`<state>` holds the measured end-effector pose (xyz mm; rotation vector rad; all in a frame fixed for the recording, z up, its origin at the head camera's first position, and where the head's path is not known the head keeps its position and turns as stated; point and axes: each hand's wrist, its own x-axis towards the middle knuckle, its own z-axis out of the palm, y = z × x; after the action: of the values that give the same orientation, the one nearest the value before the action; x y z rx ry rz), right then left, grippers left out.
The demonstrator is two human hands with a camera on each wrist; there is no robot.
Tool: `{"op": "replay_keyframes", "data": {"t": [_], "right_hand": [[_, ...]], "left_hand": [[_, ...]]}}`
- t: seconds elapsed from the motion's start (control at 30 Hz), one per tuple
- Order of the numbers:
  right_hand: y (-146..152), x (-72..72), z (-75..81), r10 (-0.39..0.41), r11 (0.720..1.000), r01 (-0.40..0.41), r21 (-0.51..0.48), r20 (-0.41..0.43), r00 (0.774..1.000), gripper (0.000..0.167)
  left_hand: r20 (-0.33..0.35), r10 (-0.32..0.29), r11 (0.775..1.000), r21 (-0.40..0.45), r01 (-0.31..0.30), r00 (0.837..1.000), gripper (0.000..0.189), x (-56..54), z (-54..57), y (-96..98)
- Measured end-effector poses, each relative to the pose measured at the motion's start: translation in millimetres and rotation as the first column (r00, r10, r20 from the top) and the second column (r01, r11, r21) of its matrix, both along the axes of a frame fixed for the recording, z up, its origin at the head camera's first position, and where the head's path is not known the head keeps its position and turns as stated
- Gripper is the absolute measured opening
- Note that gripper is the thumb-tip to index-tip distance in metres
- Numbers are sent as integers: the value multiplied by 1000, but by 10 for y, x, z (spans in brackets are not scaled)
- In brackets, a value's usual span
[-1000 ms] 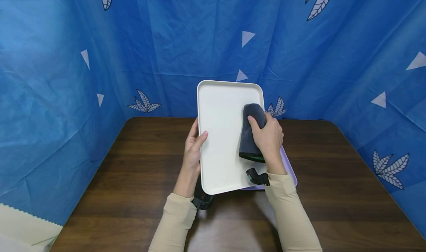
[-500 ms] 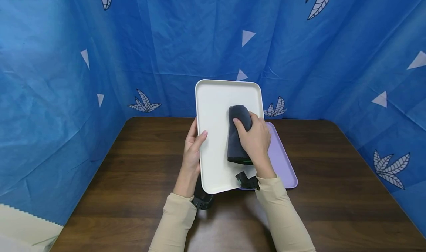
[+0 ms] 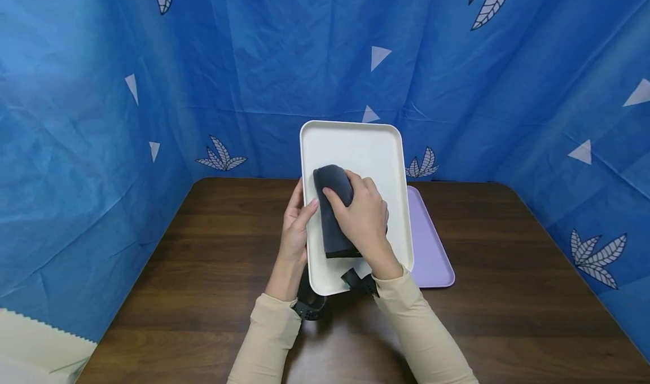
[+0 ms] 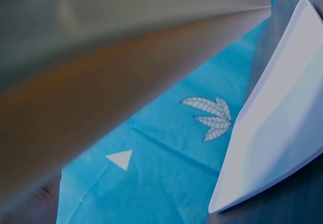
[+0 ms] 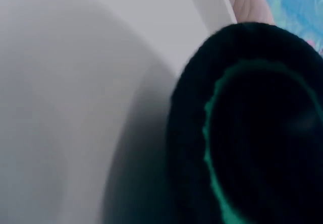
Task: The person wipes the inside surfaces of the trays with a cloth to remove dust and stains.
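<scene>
A white rectangular tray (image 3: 365, 147) is held up and tilted above the table in the head view. My left hand (image 3: 294, 232) grips its left edge, thumb on the inner face and fingers behind. My right hand (image 3: 363, 212) holds a folded dark grey cloth (image 3: 332, 220) against the tray's inner face, near the left rim. In the right wrist view, the cloth's dark rolled end (image 5: 189, 133) shows a green lining, and the tray surface (image 5: 75, 82) lies beside it. The left wrist view catches the tray's underside (image 4: 126, 82) and a bit of my left hand (image 4: 35, 206).
A purple tray (image 3: 429, 248) lies on the brown wooden table (image 3: 508, 288), partly hidden behind the white one. Blue curtain (image 3: 284, 62) with leaf prints surrounds the table at the back and sides. Beige sleeves and black wrist straps cover my forearms.
My right hand has slid the cloth leftward across the white tray, from its right rim to near the left one. More of the purple tray shows. The left hand holds nearly still.
</scene>
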<state>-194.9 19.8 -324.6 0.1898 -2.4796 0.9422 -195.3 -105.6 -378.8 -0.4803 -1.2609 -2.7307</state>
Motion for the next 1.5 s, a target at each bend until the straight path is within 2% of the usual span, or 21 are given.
{"op": "replay_keyframes", "data": {"t": [0.13, 0.33, 0.77, 0.9, 1.17, 1.5], "right_hand": [[-67, 44, 11, 31, 999, -30, 44, -39, 999, 58], [-95, 62, -3, 37, 997, -32, 67, -78, 996, 57], [-7, 39, -36, 36, 999, -34, 34, -43, 998, 57], [48, 32, -61, 19, 1000, -18, 21, -44, 999, 57], [200, 7, -103, -25, 999, 24, -30, -31, 999, 55], [448, -57, -145, -95, 991, 99, -87, 46, 994, 57]], "left_hand": [[4, -10, 1000, 0, 10, 1000, 59, 3, 0, 1], [4, -2, 1000, -8, 2, 1000, 58, -1, -15, 3], [10, -23, 1000, 13, 23, 1000, 59, -11, -39, 28], [2, -24, 1000, 14, 24, 1000, 58, -11, -35, 37], [4, 17, 1000, -6, -17, 1000, 58, -3, -20, 33], [-1, 10, 1000, 3, -10, 1000, 58, 0, -13, 31]]}}
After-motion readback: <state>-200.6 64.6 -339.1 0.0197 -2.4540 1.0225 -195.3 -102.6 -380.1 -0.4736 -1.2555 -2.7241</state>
